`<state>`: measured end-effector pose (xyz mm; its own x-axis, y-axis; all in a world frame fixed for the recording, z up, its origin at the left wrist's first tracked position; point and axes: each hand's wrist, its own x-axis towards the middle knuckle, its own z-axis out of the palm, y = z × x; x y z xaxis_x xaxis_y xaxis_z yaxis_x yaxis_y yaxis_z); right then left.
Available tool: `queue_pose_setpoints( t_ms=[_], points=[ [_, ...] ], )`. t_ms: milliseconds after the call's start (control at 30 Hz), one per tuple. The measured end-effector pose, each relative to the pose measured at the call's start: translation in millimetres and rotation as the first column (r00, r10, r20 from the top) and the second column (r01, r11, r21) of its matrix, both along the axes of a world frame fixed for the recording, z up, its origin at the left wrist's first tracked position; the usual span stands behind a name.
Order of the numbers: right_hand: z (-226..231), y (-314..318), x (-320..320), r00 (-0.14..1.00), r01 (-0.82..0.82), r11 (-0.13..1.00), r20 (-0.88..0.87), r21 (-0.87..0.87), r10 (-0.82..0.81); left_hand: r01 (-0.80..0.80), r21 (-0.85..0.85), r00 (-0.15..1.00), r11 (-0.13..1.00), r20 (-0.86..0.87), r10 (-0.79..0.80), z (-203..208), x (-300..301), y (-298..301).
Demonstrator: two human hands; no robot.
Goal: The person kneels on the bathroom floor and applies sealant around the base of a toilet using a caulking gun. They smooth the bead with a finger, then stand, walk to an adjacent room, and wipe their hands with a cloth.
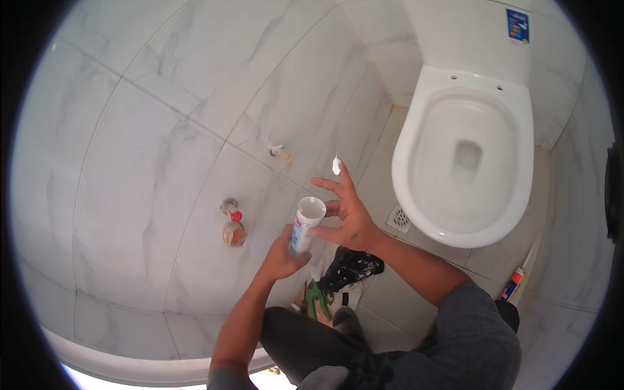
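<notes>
My left hand (281,255) is wrapped round the lower part of a white cylindrical tub (303,239) with a blue and pink label. The tub stands nearly upright in the air, its top uncovered; its contents are hard to make out. My right hand (353,218) is just to the right of it, index and middle fingers stretched out and apart. A blob of white paste (336,166) sits on the index fingertip. The right thumb lies against the tub's side, with the other fingers partly hidden close by its rim.
On the left tiled wall are a small pipe stub (282,155), a red plug (236,216) and a rough hole (234,235). A white toilet (407,166) stands at right, beside a floor drain (399,219). Below lie a stained black cloth (354,265), a green-handled tool (316,301) and a cartridge tube (512,284).
</notes>
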<state>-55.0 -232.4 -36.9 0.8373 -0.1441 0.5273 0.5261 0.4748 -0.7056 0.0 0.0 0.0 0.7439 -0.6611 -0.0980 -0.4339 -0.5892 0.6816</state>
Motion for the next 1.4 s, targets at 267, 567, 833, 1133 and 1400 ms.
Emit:
queue_pose_setpoints(
  t_ms=[267,567,833,1133,1400],
  points=[
    [-21.5,51.1,36.4,0.891,0.432,0.691,0.158,-0.579,-0.425,-0.215,-0.291,0.974,0.932,-0.134,0.183,-38.8,34.9,-0.3],
    [-47.5,72.1,58.2,0.866,0.472,0.616,0.200,-0.631,-0.458,-0.339,-0.135,0.937,0.931,0.044,0.347,-53.4,49.9,14.1],
    [-60.3,65.9,55.1,0.815,0.477,0.412,0.215,-0.776,-0.539,-0.319,0.070,0.945,0.945,0.105,0.311,-62.2,59.1,21.2],
    [-47.0,70.0,49.9,0.753,0.374,0.425,0.003,-0.824,-0.658,-0.327,0.171,0.938,0.930,-0.065,0.341,-68.8,65.8,6.2],
    [-58.0,68.4,52.0,0.714,0.384,0.273,0.096,-0.882,-0.693,-0.310,0.296,0.926,0.903,-0.120,0.357,-71.9,66.4,-0.9]
  ],
)
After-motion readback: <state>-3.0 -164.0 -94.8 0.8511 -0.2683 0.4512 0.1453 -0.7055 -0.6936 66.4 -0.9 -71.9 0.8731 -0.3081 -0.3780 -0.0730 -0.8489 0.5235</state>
